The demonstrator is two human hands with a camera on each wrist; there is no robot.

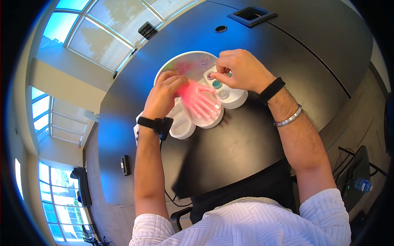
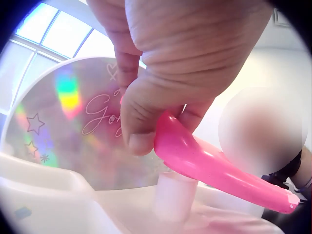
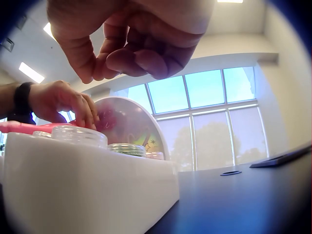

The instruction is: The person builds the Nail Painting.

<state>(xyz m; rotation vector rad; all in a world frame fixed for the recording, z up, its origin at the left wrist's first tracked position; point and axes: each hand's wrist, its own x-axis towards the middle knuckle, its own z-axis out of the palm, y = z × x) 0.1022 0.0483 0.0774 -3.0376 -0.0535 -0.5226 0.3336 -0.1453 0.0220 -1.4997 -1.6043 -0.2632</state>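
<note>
My left hand (image 1: 161,97) pinches the wrist end of a pink toy hand (image 1: 196,99) with pale nails between thumb and fingers. In the left wrist view the toy hand (image 2: 214,168) slants down to the right, its gripped end right over a short white post (image 2: 176,197). My right hand (image 1: 243,70) is over small round jars, thumb and fingertips drawn together and the other fingers curled. Nothing shows between its fingertips (image 3: 100,73) in the right wrist view. Among the jars are a teal one (image 1: 216,84) and a silvery one (image 1: 223,94).
A white base (image 1: 237,101) with rounded sections carries the jars and an oval tray (image 1: 179,126). Behind it stands a round shiny panel (image 1: 197,59) with drawn hearts and lettering. On the dark table lie a small black object (image 1: 125,165) and a square black fitting (image 1: 251,16).
</note>
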